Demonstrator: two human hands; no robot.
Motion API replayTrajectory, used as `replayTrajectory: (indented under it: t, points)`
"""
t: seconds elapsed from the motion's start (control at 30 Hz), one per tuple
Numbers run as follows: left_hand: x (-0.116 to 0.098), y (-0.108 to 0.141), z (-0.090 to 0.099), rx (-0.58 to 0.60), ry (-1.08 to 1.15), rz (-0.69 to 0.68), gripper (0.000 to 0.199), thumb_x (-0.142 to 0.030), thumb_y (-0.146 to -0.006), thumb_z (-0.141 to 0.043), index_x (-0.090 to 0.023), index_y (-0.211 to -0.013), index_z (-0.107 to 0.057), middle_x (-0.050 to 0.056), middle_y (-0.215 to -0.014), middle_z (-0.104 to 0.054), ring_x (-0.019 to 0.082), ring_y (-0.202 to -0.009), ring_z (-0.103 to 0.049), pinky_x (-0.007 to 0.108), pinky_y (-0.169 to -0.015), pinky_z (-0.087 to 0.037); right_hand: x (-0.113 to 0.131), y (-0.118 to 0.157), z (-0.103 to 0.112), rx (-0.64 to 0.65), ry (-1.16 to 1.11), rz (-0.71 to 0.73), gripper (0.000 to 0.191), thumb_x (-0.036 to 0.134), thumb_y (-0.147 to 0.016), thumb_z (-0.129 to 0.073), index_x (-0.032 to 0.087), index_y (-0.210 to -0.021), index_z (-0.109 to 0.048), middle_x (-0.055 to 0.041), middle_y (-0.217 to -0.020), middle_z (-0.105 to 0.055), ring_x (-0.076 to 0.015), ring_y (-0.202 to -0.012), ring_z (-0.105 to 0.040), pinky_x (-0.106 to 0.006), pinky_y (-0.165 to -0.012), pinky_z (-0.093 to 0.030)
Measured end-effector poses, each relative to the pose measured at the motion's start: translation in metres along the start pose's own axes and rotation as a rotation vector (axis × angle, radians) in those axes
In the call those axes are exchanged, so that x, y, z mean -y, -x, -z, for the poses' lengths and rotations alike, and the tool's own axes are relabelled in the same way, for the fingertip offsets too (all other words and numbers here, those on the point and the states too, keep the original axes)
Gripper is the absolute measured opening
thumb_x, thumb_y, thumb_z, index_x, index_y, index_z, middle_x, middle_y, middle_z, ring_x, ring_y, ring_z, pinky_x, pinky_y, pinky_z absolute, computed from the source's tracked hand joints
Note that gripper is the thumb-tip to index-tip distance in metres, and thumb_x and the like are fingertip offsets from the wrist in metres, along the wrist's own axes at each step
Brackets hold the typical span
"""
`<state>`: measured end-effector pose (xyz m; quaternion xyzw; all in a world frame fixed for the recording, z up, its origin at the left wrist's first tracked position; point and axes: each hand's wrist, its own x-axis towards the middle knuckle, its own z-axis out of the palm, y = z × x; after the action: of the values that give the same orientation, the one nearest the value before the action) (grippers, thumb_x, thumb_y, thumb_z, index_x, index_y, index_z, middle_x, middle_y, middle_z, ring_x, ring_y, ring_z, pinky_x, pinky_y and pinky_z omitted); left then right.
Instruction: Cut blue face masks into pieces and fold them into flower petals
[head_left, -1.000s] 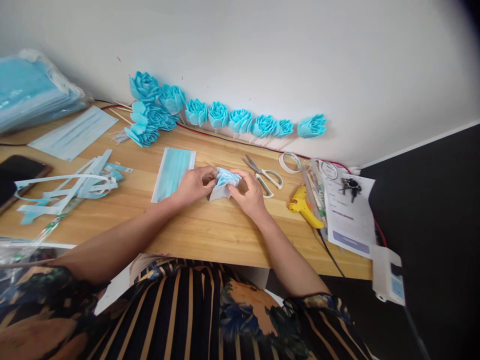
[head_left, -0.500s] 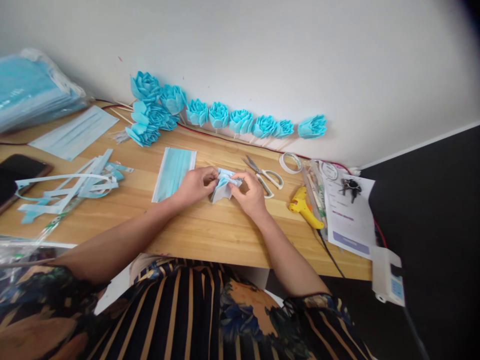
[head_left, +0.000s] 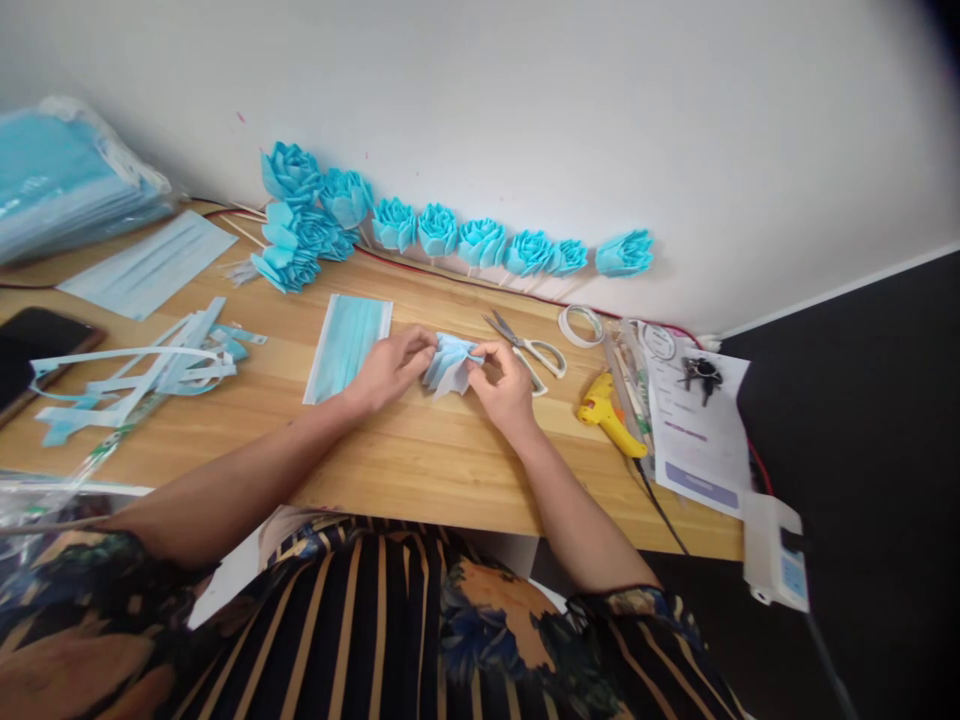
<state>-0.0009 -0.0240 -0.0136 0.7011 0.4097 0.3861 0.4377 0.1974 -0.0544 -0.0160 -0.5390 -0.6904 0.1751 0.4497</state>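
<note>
A light blue pleated piece of mask fabric [head_left: 452,365] hangs between my two hands above the wooden table. My right hand [head_left: 504,385] pinches its right edge between thumb and fingertips. At its left edge, my left hand [head_left: 394,370] has its thumb and fingers pressed together on the fabric. Just beyond my left wrist lies a flat blue face mask [head_left: 348,345], partly covered by that hand. White-handled scissors [head_left: 529,352] lie slightly open behind my right hand.
Blue fabric flowers [head_left: 484,243] on sticks line the wall. Cut strips [head_left: 161,375], a phone [head_left: 37,350] and a bag of masks [head_left: 67,185] are on the left. To the right are a tape roll [head_left: 581,326], yellow glue gun [head_left: 611,415], papers [head_left: 694,455] and keys [head_left: 703,376].
The fabric between my hands has spread from a bunched shape into a wider fan of pleats. My left fingers have shifted slightly up, and my right hand slightly to the right.
</note>
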Motion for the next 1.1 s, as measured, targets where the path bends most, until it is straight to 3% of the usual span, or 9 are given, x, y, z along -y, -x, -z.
replayTrajectory:
  t: [0.13,0.23,0.3,0.4,0.5,0.6,0.73,0.9,1.1]
  points:
    - [-0.0011,0.0013,0.0010,-0.016,0.032,-0.097,0.068,-0.050,-0.084,-0.059,-0.015,-0.138,-0.036,0.013,-0.110,-0.068,0.023,-0.102,-0.065,0.039,-0.093,-0.048,0.0016,-0.0004,0.0006,-0.001,-0.010,-0.002,0.006,0.026,-0.083,-0.061,0.025,-0.089,-0.060,-0.0027,-0.092,-0.070,-0.0206,-0.089,-0.066,-0.037,-0.086,-0.053]
    - [-0.0012,0.0035,-0.0022,0.017,-0.009,-0.147,0.105,-0.049,-0.068,-0.078,-0.020,-0.151,-0.020,0.016,-0.128,-0.061,0.026,-0.113,-0.060,0.038,-0.096,-0.047,0.0018,-0.0003,0.0010,0.003,-0.019,0.014,0.006,0.025,-0.083,-0.060,0.025,-0.089,-0.060,-0.0026,-0.092,-0.070,-0.0204,-0.089,-0.066,-0.037,-0.086,-0.053]
    - [-0.0009,0.0044,-0.0048,0.028,-0.050,-0.129,0.113,-0.044,-0.063,-0.082,-0.023,-0.153,-0.016,0.014,-0.129,-0.060,0.024,-0.111,-0.060,0.036,-0.093,-0.047,0.0015,0.0000,0.0008,0.005,-0.009,0.009,0.007,0.024,-0.083,-0.060,0.025,-0.089,-0.060,-0.0026,-0.092,-0.070,-0.0204,-0.089,-0.066,-0.037,-0.086,-0.053]
    - [0.0003,0.0027,-0.0060,-0.018,-0.075,-0.078,0.106,-0.037,-0.069,-0.077,-0.023,-0.154,-0.015,0.007,-0.111,-0.066,0.019,-0.096,-0.063,0.031,-0.086,-0.048,0.0018,0.0006,0.0001,0.011,0.001,-0.005,0.007,0.026,-0.083,-0.060,0.025,-0.090,-0.060,-0.0031,-0.093,-0.070,-0.0207,-0.090,-0.066,-0.038,-0.088,-0.053]
    - [0.0024,-0.0017,-0.0039,-0.028,-0.083,-0.037,0.082,-0.031,-0.075,-0.067,-0.018,-0.149,-0.033,0.002,-0.090,-0.065,0.015,-0.079,-0.062,0.028,-0.077,-0.049,0.0034,0.0004,-0.0004,0.019,-0.066,-0.065,0.023,0.028,-0.082,-0.063,0.025,-0.105,-0.059,-0.0051,-0.101,-0.070,-0.0215,-0.096,-0.066,-0.039,-0.090,-0.053]
    - [0.0043,-0.0046,-0.0024,0.006,-0.103,-0.023,0.048,-0.029,-0.076,-0.063,-0.018,-0.123,-0.061,0.001,-0.082,-0.064,0.014,-0.072,-0.059,0.027,-0.069,-0.048,0.0040,-0.0012,0.0001,0.099,-0.184,-0.140,0.053,0.029,-0.081,-0.066,0.025,-0.131,-0.048,-0.0069,-0.107,-0.070,-0.0219,-0.099,-0.067,-0.040,-0.092,-0.054]
    - [0.0044,-0.0042,-0.0032,0.013,-0.115,-0.021,0.017,-0.030,-0.077,-0.062,-0.018,-0.087,-0.067,0.003,-0.077,-0.066,0.016,-0.071,-0.060,0.027,-0.065,-0.048,0.0019,-0.0036,0.0007,0.246,-0.201,-0.148,0.057,0.032,-0.078,-0.070,0.025,-0.132,-0.052,-0.0066,-0.117,-0.069,-0.0235,-0.106,-0.067,-0.041,-0.095,-0.053]
    - [0.0014,-0.0030,-0.0029,-0.031,-0.169,-0.019,0.016,-0.032,-0.078,-0.061,-0.017,-0.083,-0.064,0.002,-0.076,-0.066,0.015,-0.068,-0.058,0.026,-0.064,-0.047,0.0011,-0.0046,-0.0006,0.215,-0.074,-0.112,0.042,0.024,-0.078,-0.067,0.024,-0.120,-0.062,-0.0066,-0.118,-0.071,-0.0247,-0.109,-0.067,-0.042,-0.098,-0.051]
    - [0.0033,-0.0035,-0.0064,-0.011,-0.135,-0.036,0.046,-0.035,-0.076,-0.066,-0.017,-0.118,-0.061,0.008,-0.109,-0.069,0.020,-0.092,-0.065,0.031,-0.082,-0.050,-0.0016,-0.0030,-0.0037,0.176,-0.076,-0.111,0.036,0.026,-0.081,-0.065,0.024,-0.116,-0.062,-0.0056,-0.110,-0.073,-0.0234,-0.100,-0.069,-0.039,-0.090,-0.053]
